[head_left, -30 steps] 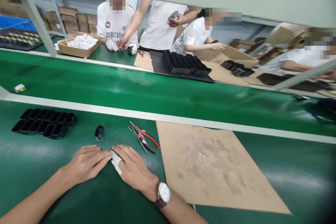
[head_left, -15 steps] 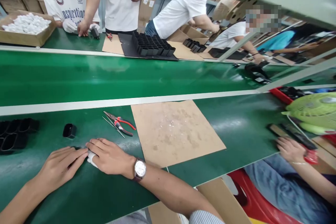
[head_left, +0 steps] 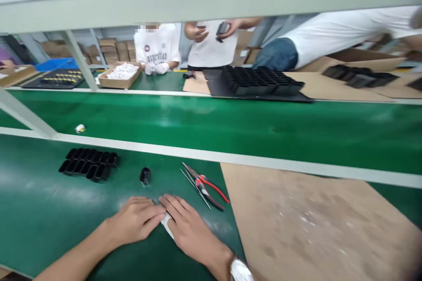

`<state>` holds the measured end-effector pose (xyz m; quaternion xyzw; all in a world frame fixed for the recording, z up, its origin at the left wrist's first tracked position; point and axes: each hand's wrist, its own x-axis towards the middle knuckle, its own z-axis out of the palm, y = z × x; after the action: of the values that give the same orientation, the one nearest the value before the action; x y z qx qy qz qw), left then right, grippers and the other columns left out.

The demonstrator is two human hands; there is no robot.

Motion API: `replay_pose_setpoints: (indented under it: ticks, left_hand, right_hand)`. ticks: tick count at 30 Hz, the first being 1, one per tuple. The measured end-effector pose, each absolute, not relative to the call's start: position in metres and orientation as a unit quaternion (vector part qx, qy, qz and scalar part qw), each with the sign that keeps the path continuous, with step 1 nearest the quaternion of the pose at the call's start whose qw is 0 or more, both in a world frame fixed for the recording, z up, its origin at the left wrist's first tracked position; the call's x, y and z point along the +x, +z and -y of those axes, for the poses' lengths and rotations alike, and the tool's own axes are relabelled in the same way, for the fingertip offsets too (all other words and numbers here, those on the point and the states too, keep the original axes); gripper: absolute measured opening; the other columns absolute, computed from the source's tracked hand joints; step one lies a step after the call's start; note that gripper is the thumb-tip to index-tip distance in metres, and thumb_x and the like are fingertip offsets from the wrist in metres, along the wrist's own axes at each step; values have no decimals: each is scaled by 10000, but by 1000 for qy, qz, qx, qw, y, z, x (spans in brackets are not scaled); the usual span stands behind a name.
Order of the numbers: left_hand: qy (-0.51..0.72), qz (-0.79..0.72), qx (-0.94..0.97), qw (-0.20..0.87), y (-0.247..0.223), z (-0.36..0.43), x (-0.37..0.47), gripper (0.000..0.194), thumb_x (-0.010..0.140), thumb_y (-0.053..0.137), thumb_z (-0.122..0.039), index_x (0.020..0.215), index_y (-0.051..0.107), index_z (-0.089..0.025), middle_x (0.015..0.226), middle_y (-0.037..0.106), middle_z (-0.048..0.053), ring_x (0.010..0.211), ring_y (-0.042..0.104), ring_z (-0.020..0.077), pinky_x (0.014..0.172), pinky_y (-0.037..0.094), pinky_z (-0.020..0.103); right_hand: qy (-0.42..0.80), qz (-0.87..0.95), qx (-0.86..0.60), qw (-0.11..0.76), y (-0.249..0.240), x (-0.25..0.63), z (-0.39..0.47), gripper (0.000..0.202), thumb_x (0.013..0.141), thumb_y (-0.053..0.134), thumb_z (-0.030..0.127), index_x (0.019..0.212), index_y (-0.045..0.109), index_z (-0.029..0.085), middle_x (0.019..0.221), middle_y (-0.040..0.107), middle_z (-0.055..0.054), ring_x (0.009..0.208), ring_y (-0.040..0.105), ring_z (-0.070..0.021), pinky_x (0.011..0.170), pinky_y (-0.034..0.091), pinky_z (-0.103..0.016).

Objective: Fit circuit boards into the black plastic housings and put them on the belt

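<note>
My left hand (head_left: pixel 136 221) and my right hand (head_left: pixel 189 228) rest palm-down on the green bench mat, fingertips touching each other. Neither holds anything. One finger of my right hand is wrapped in a white bandage (head_left: pixel 166 223). A watch (head_left: pixel 240 271) sits on my right wrist. Just beyond my hands stand a single small black plastic part (head_left: pixel 145 176) and red-handled pliers (head_left: pixel 206 185) with thin metal tweezers beside them. A cluster of black plastic parts (head_left: pixel 89 164) lies to the far left of my left hand.
A brown cardboard sheet (head_left: pixel 316 228) covers the bench at right. The green conveyor belt (head_left: pixel 231 127) runs across, carrying a small white item (head_left: pixel 80 128). Across it, people in white shirts work by a black tray (head_left: pixel 260 81) and a box of white parts (head_left: pixel 120 72).
The view swung right and then back left and up. My hands have stayed together on the mat in the same pose. The person beside me at right is out of view now.
</note>
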<state>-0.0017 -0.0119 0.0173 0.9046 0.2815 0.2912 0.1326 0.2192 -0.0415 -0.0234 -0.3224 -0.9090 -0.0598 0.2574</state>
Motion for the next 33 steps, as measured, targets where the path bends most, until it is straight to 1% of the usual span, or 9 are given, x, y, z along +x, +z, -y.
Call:
replay_pose_setpoints:
  ticks: [7,15,17,19,22,24,27,29,33]
  left_hand:
    - [294,-295,901,120,17,13,-2,197,1054,537,-242,1014,724,-195,759,756,32,654,741,185,756,625,310]
    - [399,-278,871,67,26,8,-5,117,1009,594,-173,1030,710,-172,713,738,36,540,665,170,560,544,309]
    - [430,-287,854,58,37,2,-9,119,998,604,-146,1054,705,-172,760,753,50,581,668,181,566,534,324]
    - [431,-315,844,48,52,-8,-17,137,1003,610,-151,1098,705,-176,850,772,72,701,703,207,655,570,352]
    - [357,-401,843,29,76,-37,-40,213,1019,622,-232,1209,698,-172,1052,776,115,959,721,256,867,605,417]
    - [264,-494,828,16,88,-68,-64,261,1022,626,-301,1251,693,-197,1184,754,108,1137,688,269,1014,579,438]
    - [219,-577,787,-2,98,-124,-106,315,1010,644,-304,1298,679,-181,1304,706,147,1281,624,325,1124,510,516]
    - [183,-639,747,-9,100,-159,-131,343,987,690,-285,1298,674,-142,1330,676,191,1296,609,359,1138,487,560]
    - [98,-721,686,14,97,-204,-159,370,1008,702,-347,1317,634,-155,1331,651,124,1171,670,287,998,584,515]
  right_hand:
    - [-89,900,-311,291,-38,220,39,296,881,492,29,1014,725,154,1406,663,-168,1341,591,-317,1086,540,-468]
    - [-120,906,-273,300,-31,222,27,258,958,497,134,841,704,233,1289,737,-125,1220,671,-286,988,596,-409]
    - [-127,913,-258,288,-25,223,24,246,974,513,145,863,708,245,1295,738,-102,1197,685,-272,959,607,-384]
    - [-130,915,-251,286,-20,224,22,239,991,525,135,948,730,251,1292,743,-75,1180,697,-252,935,611,-350]
    - [-126,913,-249,296,-18,226,21,238,1022,536,146,1001,747,253,1283,748,-55,1162,706,-237,913,612,-328]
    - [-115,916,-252,290,-23,227,22,237,1038,538,173,975,754,251,1307,739,-50,1181,698,-235,934,604,-327]
    - [-93,914,-276,282,-38,226,23,262,1059,521,202,993,772,241,1345,722,-40,1218,679,-224,1011,569,-323]
    - [-87,903,-300,296,-53,224,23,281,1068,513,211,999,785,236,1322,734,-41,1213,678,-219,1043,547,-321]
    - [-90,891,-308,321,-79,217,19,249,1043,555,196,970,788,248,1265,758,-29,1178,697,-216,1023,550,-321]
